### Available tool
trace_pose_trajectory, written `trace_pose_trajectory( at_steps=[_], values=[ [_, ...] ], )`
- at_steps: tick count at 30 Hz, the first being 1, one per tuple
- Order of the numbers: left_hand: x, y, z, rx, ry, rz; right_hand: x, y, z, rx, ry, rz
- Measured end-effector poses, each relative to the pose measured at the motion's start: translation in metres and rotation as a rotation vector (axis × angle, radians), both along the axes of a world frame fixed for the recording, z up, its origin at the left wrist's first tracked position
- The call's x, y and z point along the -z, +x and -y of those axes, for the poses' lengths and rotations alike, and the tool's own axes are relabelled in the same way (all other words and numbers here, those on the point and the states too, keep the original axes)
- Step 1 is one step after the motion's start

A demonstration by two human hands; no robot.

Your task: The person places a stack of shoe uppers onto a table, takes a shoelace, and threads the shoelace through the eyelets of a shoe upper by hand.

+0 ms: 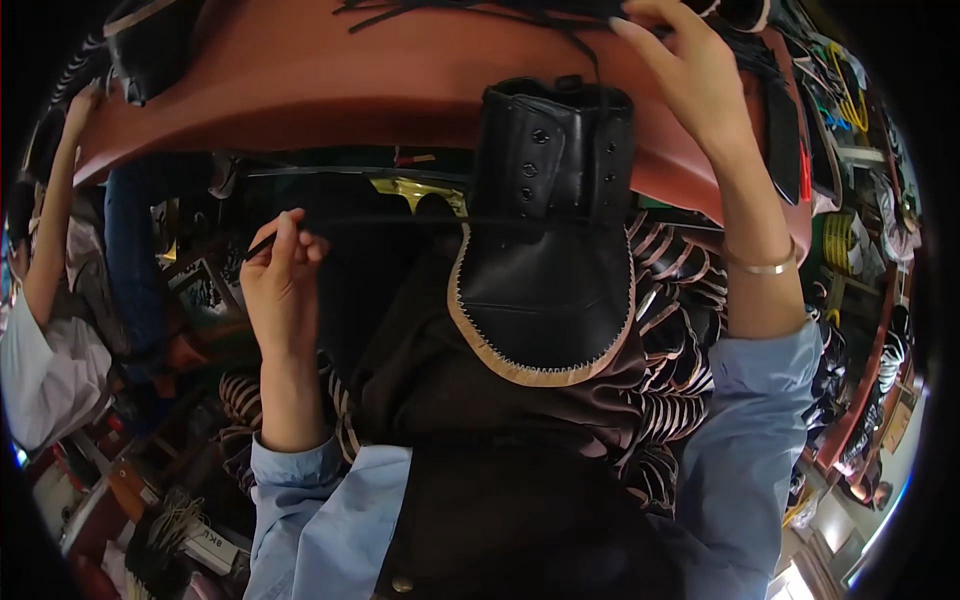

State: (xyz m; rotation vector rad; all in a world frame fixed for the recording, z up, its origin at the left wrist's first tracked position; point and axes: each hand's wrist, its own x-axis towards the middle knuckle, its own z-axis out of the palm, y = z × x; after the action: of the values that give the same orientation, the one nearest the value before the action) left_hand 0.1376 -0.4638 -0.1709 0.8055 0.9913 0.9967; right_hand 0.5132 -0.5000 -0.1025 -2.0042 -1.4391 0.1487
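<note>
My left hand [283, 275] is closed in a pinch on a black lace [400, 219], which runs level to the right across the boot upper. The black leather boot upper [545, 290] lies over my lap, its shaft against the table edge. Tan edging with zigzag stitching borders its rounded end, and metal eyelets line the shaft. At the top edge my right hand [695, 75] has thumb and forefinger close together at a bundle of black laces [480, 12]; its other fingers are partly cut off. One lace hangs from the bundle towards the shaft.
A reddish-brown table [330, 80] spans the top. Several striped-edged uppers [680, 330] are piled beside my lap. Another person's arm [50, 220] reaches in at left, near a black boot piece [150, 45]. Black strips [782, 140] hang at the table's right end.
</note>
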Motion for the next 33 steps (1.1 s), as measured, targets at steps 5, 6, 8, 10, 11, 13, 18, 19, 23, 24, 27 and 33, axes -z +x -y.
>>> trace_pose_trajectory(
  at_steps=[5, 6, 8, 10, 11, 13, 18, 19, 23, 24, 27, 33],
  values=[
    [-0.014, 0.020, 0.003, -0.159, -0.054, 0.199, -0.007, -0.064, 0.073, -0.203, 0.139, 0.106],
    [-0.028, 0.033, 0.005, -0.256, -0.119, 0.209, 0.000, -0.073, 0.082, -0.271, 0.134, 0.238],
    [-0.029, 0.039, 0.007, -0.340, -0.197, 0.224, 0.014, -0.091, 0.090, -0.258, 0.059, 0.225],
    [-0.026, 0.035, 0.012, 0.247, 0.088, 0.021, 0.029, -0.103, 0.090, -0.236, 0.040, 0.024],
    [-0.029, 0.052, 0.029, 0.308, 0.168, -0.337, 0.031, -0.107, 0.089, -0.231, 0.034, 0.027],
    [-0.019, 0.077, 0.043, 0.420, 0.492, -0.396, 0.035, -0.114, 0.087, -0.204, 0.022, 0.034],
    [-0.013, 0.099, 0.042, 0.498, 0.681, -0.508, 0.041, -0.112, 0.086, -0.197, 0.009, 0.080],
    [-0.012, 0.099, 0.041, 0.502, 0.673, -0.504, 0.042, -0.112, 0.086, -0.196, 0.018, 0.060],
    [-0.013, 0.095, 0.038, 0.508, 0.672, -0.513, 0.041, -0.113, 0.086, -0.197, 0.017, 0.043],
    [-0.014, 0.096, 0.038, 0.507, 0.668, -0.510, 0.041, -0.113, 0.086, -0.198, 0.012, 0.045],
    [-0.013, 0.104, 0.037, 0.497, 0.718, -0.532, 0.040, -0.112, 0.085, -0.206, 0.003, 0.052],
    [-0.013, 0.111, 0.038, 0.499, 0.843, -0.558, 0.035, -0.113, 0.085, -0.210, -0.043, 0.029]
  ],
)
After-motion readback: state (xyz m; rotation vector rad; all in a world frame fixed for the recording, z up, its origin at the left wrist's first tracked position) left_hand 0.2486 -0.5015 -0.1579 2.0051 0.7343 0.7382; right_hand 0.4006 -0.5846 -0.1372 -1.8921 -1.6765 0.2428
